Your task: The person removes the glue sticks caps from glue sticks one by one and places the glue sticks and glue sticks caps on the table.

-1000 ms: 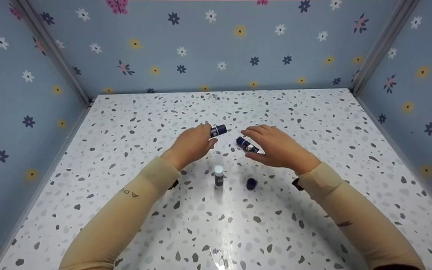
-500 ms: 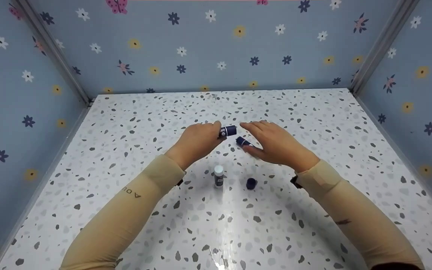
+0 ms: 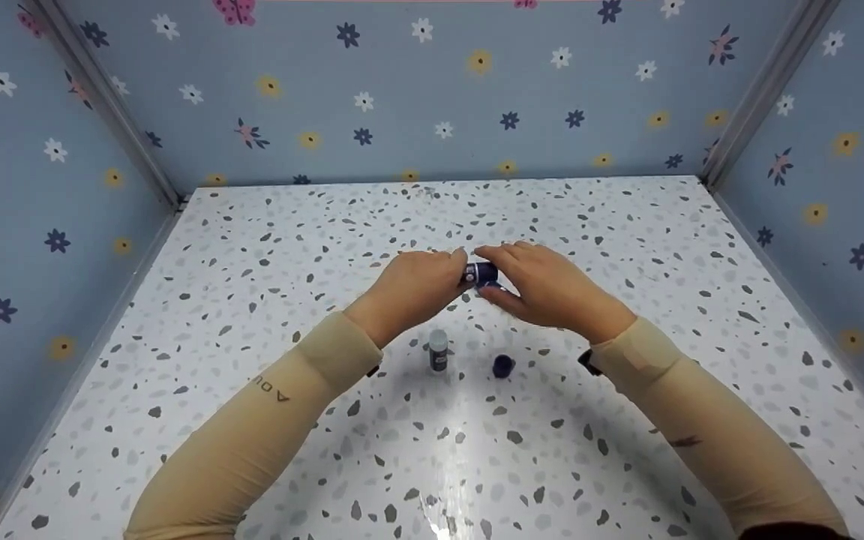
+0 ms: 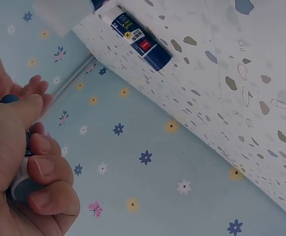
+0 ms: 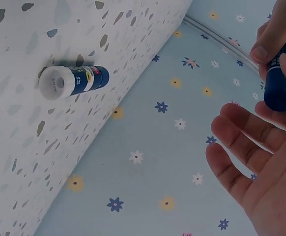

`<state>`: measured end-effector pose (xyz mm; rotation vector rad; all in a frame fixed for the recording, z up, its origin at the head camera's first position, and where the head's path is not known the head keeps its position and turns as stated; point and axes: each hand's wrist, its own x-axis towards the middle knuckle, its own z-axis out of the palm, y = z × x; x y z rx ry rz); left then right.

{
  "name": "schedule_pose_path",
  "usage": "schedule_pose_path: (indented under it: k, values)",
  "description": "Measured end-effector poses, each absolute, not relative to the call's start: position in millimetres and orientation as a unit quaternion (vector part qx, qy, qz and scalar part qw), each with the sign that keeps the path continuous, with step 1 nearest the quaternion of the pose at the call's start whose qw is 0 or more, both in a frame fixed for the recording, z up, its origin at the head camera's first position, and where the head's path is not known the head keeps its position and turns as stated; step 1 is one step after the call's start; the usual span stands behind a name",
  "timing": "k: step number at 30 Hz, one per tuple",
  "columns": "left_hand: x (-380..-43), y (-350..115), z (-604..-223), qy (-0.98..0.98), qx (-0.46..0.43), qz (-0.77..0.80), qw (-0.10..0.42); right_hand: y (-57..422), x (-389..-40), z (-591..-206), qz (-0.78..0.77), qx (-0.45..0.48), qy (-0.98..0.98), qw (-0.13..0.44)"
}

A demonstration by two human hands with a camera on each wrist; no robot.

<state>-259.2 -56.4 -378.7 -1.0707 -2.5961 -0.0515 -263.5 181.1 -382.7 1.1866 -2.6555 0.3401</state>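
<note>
A glue stick with a dark blue cap is gripped in my left hand, cap pointing right. In the left wrist view, its white base shows beneath the curled fingers. Facing it, my right hand has extended fingers spread around the capped end; whether they touch is unclear. Below both hands, a second glue stick lies on the table, mostly hidden in the head view. Nearer me, a smaller glue stick stands upright, white end up. Right of it sits a loose dark blue cap.
The white speckled table is enclosed by blue flower-patterned panels at the back and both sides. Grey metal strips run along the panel corners.
My left hand has moved right, carrying the glue stick toward my right hand. My right hand has shifted slightly left. The standing glue stick and the loose cap stay in place.
</note>
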Motion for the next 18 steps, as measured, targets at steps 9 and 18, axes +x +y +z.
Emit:
schedule_pose_path:
  k: [9, 18]
  values:
    - [-255.4, -54.0, -376.4, -0.908, -0.385, -0.022, 0.165, 178.3, -264.1, -380.6, 0.117, 0.412, -0.899, 0.089]
    - [-255.3, -59.1, -377.4, -0.904, -0.397, -0.021, 0.158, 177.4, -263.6, -381.0, 0.133, 0.407, -0.901, 0.06]
